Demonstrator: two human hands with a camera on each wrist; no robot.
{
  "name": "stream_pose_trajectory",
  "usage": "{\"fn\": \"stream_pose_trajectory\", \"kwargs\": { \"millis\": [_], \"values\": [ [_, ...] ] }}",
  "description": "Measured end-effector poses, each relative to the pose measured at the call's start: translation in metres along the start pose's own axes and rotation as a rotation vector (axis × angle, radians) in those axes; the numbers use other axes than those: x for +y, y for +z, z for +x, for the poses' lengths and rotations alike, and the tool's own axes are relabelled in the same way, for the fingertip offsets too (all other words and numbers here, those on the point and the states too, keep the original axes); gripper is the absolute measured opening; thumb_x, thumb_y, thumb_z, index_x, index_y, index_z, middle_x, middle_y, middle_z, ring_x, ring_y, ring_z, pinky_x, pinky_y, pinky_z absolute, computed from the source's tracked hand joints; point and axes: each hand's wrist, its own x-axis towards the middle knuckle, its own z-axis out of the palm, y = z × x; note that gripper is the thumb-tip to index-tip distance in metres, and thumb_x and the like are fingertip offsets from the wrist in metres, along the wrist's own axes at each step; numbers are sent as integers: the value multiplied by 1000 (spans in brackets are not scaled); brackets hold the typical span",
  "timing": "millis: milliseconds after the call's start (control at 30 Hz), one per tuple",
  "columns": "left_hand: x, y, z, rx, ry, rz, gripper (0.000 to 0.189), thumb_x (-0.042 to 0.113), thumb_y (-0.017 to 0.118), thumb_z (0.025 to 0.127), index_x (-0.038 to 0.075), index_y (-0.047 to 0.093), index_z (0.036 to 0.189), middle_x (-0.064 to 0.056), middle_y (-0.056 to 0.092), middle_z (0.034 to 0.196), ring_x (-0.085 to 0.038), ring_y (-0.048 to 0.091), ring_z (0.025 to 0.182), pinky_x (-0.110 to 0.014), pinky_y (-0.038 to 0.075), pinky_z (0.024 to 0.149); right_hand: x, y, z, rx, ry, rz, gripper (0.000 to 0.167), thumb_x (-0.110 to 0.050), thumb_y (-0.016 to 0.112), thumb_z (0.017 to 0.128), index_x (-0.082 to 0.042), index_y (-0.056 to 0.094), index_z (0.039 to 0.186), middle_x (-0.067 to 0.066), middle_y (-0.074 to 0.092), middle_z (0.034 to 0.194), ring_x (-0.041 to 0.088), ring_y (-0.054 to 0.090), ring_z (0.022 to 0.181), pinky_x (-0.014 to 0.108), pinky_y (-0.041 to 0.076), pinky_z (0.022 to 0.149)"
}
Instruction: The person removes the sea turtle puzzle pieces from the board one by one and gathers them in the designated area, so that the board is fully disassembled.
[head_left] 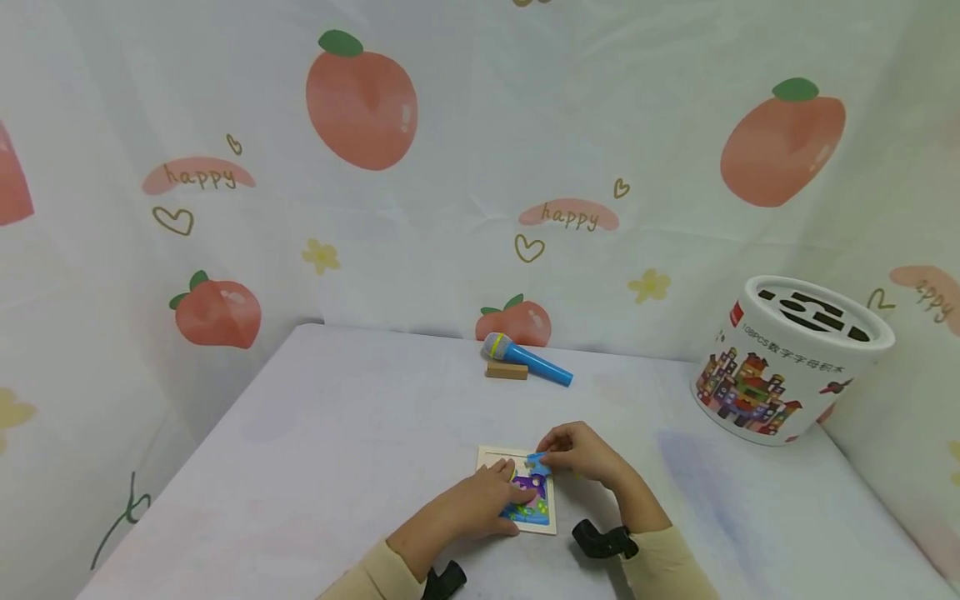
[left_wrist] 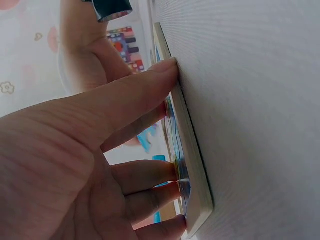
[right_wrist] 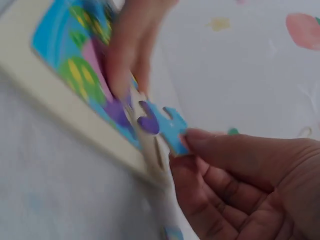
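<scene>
A jigsaw puzzle in a pale wooden frame lies on the table, its lower part filled with colourful pieces. My left hand rests on it; in the left wrist view the thumb touches the frame's edge and the fingers press on the pieces. Between thumb and fingers, my right hand pinches a blue puzzle piece with a purple patch. That piece is held tilted over the frame's upper right part. Part of the picture is hidden under the left hand.
Behind the puzzle lie a blue toy microphone and a brown wooden block. A large white block bucket stands at the back right. Another small colourful piece shows at the right wrist view's bottom edge.
</scene>
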Motion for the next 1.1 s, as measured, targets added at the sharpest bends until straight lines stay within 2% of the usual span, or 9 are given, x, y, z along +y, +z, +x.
{"fn": "stream_pose_trajectory", "kwargs": {
  "millis": [433, 667, 833, 1100],
  "values": [
    [0, 2, 0, -1, -20, 6, 52, 37, 68, 82, 36, 52, 132, -12, 38, 147, -26, 32, 139, -43, 32, 111, 30, -43, -32, 149, 74, -20, 21, -16, 65, 86, 1, 66, 98, 4, 63, 83, 14, 54, 74, 25, 48, 64],
    [0, 3, -1, 8, -12, 7, 52, 37, 68, 82, 36, 52, 132, -12, 39, 146, -26, 33, 139, -44, 32, 111, 40, -58, -44, 148, 101, 20, 26, -14, 63, 88, 7, 63, 104, 4, 63, 83, 13, 56, 75, 26, 52, 66],
    [-1, 4, 0, 14, -4, 13, 53, 38, 68, 82, 36, 51, 132, -11, 40, 147, -26, 33, 139, -43, 32, 111, 47, -68, -53, 184, 111, 26, 30, -15, 63, 88, 9, 61, 105, 6, 67, 89, 11, 61, 77, 25, 54, 70],
    [0, 2, -2, 11, -3, 15, 53, 38, 67, 83, 36, 51, 133, -10, 40, 147, -26, 32, 139, -43, 31, 111, 59, -78, -62, 206, 111, 26, 32, -14, 62, 89, 12, 60, 107, 7, 68, 88, 6, 58, 72, 22, 52, 66]
  ]
}}
